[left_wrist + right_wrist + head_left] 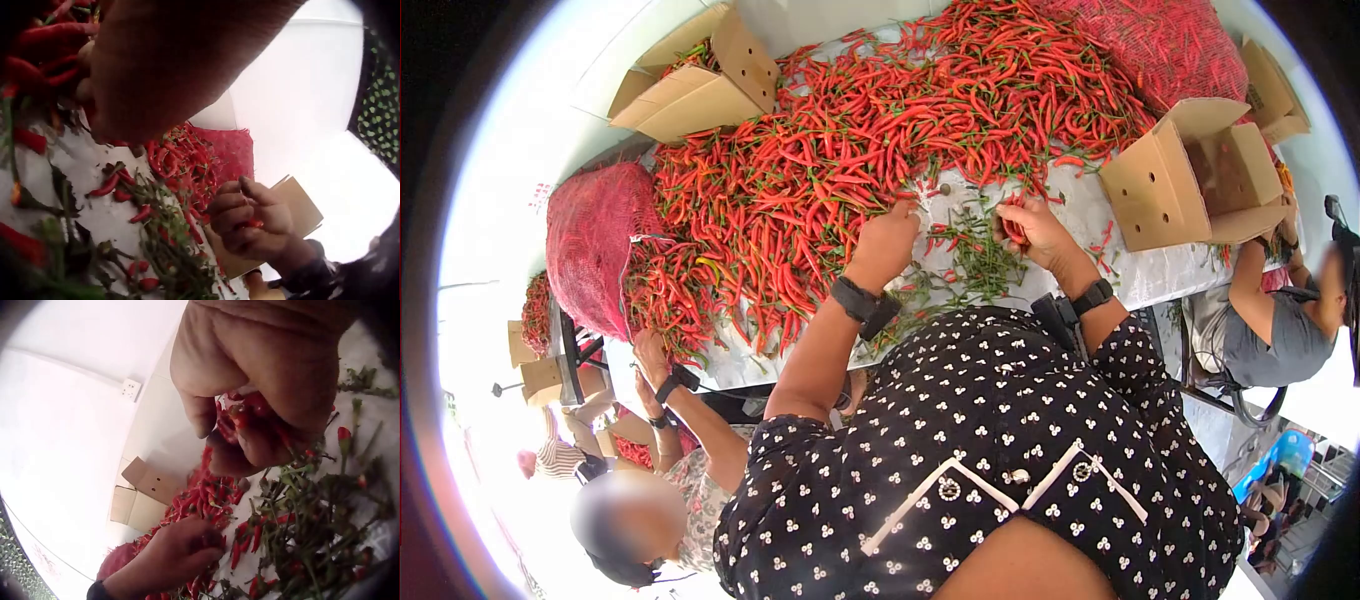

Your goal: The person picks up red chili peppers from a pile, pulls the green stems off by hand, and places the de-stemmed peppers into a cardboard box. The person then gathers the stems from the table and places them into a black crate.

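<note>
Stem pile point(988, 268) is nearest my head cam, on the white sheet point(1155, 270). Red chillies point(257, 537) lie in among it; sweep the scraps off blind and I'd lose those too.

Right hand point(1040, 228), at the pile's right edge: fingers curled round a bunch of chillies point(228, 428). Grip looks near full to me; squeeze in one more and some could pop out into the stems.

Left hand point(887, 244), just left of the pile, at the heap's near edge: fingers bent, tips hidden, so can't tell if it pinches anything. If it does, a hard tug could tear the flesh.

Cardboard box point(1145, 190) stands open, right of the pile; a wide swing of the right arm could knock it.

Beyond the pile, the chilli heap point(960, 110). Loose, so digging at its near edge could start a slide and bury the stems.

Farthest, behind and right of the pile: red mesh sack point(1155, 45). If it slumps, it shoves the heap forward.
</note>
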Motion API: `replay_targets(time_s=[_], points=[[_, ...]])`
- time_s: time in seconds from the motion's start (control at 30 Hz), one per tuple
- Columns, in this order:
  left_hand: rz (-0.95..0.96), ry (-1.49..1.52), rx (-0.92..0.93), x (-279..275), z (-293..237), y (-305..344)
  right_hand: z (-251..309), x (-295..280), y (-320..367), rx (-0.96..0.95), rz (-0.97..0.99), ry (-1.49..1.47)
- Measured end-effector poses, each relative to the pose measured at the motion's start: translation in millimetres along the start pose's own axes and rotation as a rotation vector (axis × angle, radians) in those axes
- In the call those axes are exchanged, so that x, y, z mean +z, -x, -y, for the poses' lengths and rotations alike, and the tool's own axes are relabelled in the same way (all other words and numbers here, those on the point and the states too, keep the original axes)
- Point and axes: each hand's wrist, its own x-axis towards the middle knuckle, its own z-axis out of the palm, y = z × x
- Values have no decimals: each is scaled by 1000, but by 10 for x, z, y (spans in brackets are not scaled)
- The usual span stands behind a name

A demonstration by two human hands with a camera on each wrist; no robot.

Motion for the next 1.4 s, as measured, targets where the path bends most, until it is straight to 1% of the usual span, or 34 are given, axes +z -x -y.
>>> replay_targets(time_s=[0.07, 0.1, 0.17, 0.2, 0.27, 0.3, 0.37, 0.4, 0.47, 0.6, 0.67, 0.7, 0.77, 0.8, 0.87, 1.0, 1.07, 1.1, 1.17, 1.2, 1.27, 1.3, 1.37, 1.4], points=[[-171, 64, 35, 58, 17, -32, -1, 46, -2, 24, -38, 44], [-173, 65, 36, 7, -6, -63, 25, 89, 19, 23, -39, 46], [-281, 434, 45, -95, -59, -123, 74, 169, 77, 35, -47, 34], [-280, 435, 43, -151, -99, -149, 81, 192, 86, 37, -47, 34], [-180, 806, -138, -242, -176, -223, 101, 231, 86, 8, -24, 82], [-181, 806, -137, -254, -193, -264, 108, 245, 79, 6, -25, 82], [-11, 1224, -245, -263, -229, -338, 126, 282, 59, -6, 31, 173], [-11, 1224, -243, -259, -269, -365, 155, 329, 69, -7, 30, 174], [36, 1318, -261, -250, -350, -411, 224, 425, 107, -52, 59, 284], [94, 1358, -252, -265, -388, -419, 178, 362, 71, -56, 59, 232], [-34, 1199, -206, -228, -351, -383, 159, 318, 67, -88, -42, -30], [-33, 1200, -205, -242, -355, -353, 167, 297, 79, -88, -44, -30], [134, 1084, -151, -281, -371, -279, 185, 273, 98, -94, -47, -157], [133, 1083, -154, -248, -372, -268, 177, 277, 89, -92, -43, -157], [74, 1072, -106, -150, -386, -263, 154, 279, 68, -106, -77, -102], [65, 1040, -124, -147, -392, -266, 145, 286, 46, -126, -59, -108], [67, 1066, -157, -98, -376, -281, 167, 331, 70, -243, -84, 66], [67, 1067, -157, -118, -383, -296, 188, 365, 86, -243, -85, 67], [29, 943, -255, -166, -395, -330, 212, 435, 108, -406, -135, 386], [31, 944, -256, -157, -381, -346, 196, 444, 99, -404, -135, 386], [1, 1090, -325, -127, -331, -375, 158, 458, 78, -571, -149, 547], [2, 1089, -328, -89, -295, -390, 192, 507, 116, -569, -147, 546], [-232, 969, -295, -11, -224, -407, 283, 594, 222, -592, -137, 639], [-233, 969, -295, -46, -174, -382, 284, 586, 217, -592, -137, 638]])
